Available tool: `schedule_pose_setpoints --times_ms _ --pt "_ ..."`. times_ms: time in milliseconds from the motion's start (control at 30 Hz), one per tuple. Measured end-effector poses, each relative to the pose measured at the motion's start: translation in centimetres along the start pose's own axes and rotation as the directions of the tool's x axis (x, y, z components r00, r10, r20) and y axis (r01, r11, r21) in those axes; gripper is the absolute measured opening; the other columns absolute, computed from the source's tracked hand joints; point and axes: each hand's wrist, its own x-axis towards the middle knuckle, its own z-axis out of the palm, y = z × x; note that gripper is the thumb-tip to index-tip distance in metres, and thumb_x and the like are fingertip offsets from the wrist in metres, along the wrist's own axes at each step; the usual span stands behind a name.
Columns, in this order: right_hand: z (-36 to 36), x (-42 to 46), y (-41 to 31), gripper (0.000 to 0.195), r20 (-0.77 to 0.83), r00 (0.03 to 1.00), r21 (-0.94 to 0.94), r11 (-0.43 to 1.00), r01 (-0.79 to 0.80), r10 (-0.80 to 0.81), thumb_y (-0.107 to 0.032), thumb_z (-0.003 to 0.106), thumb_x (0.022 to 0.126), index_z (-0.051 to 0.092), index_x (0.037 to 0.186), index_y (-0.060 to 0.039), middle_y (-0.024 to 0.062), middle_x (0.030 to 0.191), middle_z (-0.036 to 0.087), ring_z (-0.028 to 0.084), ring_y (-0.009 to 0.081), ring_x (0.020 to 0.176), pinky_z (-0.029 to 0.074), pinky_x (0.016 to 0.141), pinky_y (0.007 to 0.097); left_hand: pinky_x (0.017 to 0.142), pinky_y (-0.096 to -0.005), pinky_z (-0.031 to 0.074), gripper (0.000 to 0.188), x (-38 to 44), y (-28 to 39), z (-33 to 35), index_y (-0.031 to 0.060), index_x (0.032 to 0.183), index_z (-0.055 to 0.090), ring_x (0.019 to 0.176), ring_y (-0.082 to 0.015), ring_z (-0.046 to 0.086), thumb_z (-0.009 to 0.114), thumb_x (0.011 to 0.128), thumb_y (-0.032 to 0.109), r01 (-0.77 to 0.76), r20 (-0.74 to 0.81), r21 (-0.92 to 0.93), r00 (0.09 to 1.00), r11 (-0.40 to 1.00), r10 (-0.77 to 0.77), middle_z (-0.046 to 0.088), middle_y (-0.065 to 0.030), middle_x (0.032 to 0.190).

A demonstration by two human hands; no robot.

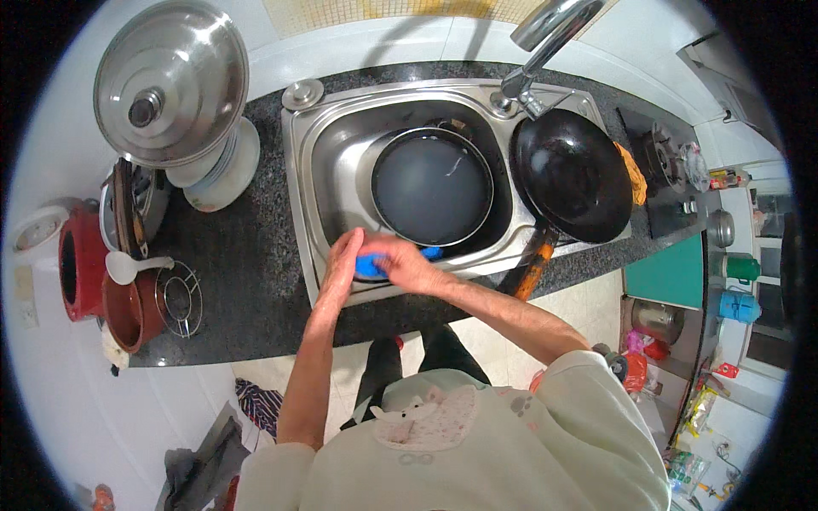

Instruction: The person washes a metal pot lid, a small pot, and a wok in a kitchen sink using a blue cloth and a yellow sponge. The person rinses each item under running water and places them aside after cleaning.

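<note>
Both hands are over the near edge of a stainless-steel sink (332, 160). My left hand (342, 263) is upright, its fingers extended close together beside a blue item (370, 266), perhaps a cloth or sponge. My right hand (409, 263) is blurred and bent towards the left one; whether it grips the blue item cannot be told. More blue shows under the rim of a round dark pan (432, 185), which lies in the basin and holds cloudy liquid. A black wok (572, 175) with a wooden handle (535, 271) rests on the right side of the sink.
A chrome faucet (524, 80) rises behind the sink. At left stand a large metal lid (182, 76), stacked plates (233, 172), a white ladle (131, 267), a brown clay pot (131, 313) and a wire rack (179, 300). An orange cloth (631, 174) lies beyond the wok, near a gas hob (661, 156).
</note>
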Motion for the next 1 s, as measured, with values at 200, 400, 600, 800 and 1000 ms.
schedule_pose_setpoints --times_ms 200,400,600,800,1000 --pt "-9.2 1.9 9.3 0.042 -0.452 0.876 -0.131 0.959 -0.252 0.168 -0.004 0.055 0.081 0.047 0.122 -0.0065 0.019 0.113 0.053 0.054 0.0342 0.103 0.044 0.088 0.0358 0.079 -0.0284 0.045 0.055 5.2 1.6 6.1 0.0007 0.124 0.044 0.09 -0.0163 0.056 0.067 0.077 0.017 -0.026 0.038 0.22 0.999 0.975 0.018 0.059 -0.0115 0.103" --pt "-11.4 2.0 15.0 0.06 -0.357 0.777 -0.505 0.593 -0.628 0.519 -0.017 0.061 0.076 0.032 0.128 -0.0067 0.0243 0.116 0.044 0.052 0.042 0.098 0.046 0.081 0.0452 0.091 -0.0336 0.041 0.062 11.6 -2.8 11.5 0.0004 0.127 0.041 0.109 -0.0248 0.051 0.066 0.077 0.025 0.03 -0.067 0.343 0.998 0.939 -0.008 0.051 -0.0192 0.12" --pt "-11.2 2.5 12.2 0.035 -0.408 0.841 -0.271 0.833 -0.483 0.355 -0.031 0.06 0.078 0.055 0.097 -0.0018 0.0245 0.081 0.059 0.057 0.0408 0.083 0.045 0.071 0.0453 0.093 -0.0403 0.037 0.067 10.9 -2.8 14.2 0.0064 0.123 0.045 0.107 -0.0264 0.049 0.043 0.082 0.06 0.33 0.019 -0.323 0.939 0.887 -0.343 0.051 -0.0123 0.119" --pt "-8.7 2.5 4.4 0.031 -0.312 0.947 -0.538 0.835 -0.113 -0.073 -0.034 0.052 0.084 0.054 0.097 -0.0065 0.0172 0.088 0.059 0.058 0.0388 0.077 0.048 0.066 0.0426 0.091 -0.05 0.035 0.034 9.6 -4.5 12.9 0.0085 0.107 0.052 0.105 -0.0227 0.045 0.037 0.093 0.036 0.044 0.18 -0.85 0.961 0.525 0.211 0.045 -0.0054 0.111" --pt "-11.4 5.4 9.9 0.026 -0.365 0.929 -0.545 0.794 -0.27 0.065 -0.033 0.048 0.087 0.052 0.089 -0.0077 0.015 0.085 0.059 0.059 0.0347 0.072 0.048 0.058 0.0431 0.082 -0.0361 0.046 0.032 12.1 -1.4 13.5 0.0042 0.112 0.051 0.092 -0.0233 0.057 0.044 0.09 0.026 0.065 -0.221 -0.457 0.958 0.887 -0.184 0.057 -0.0089 0.103"
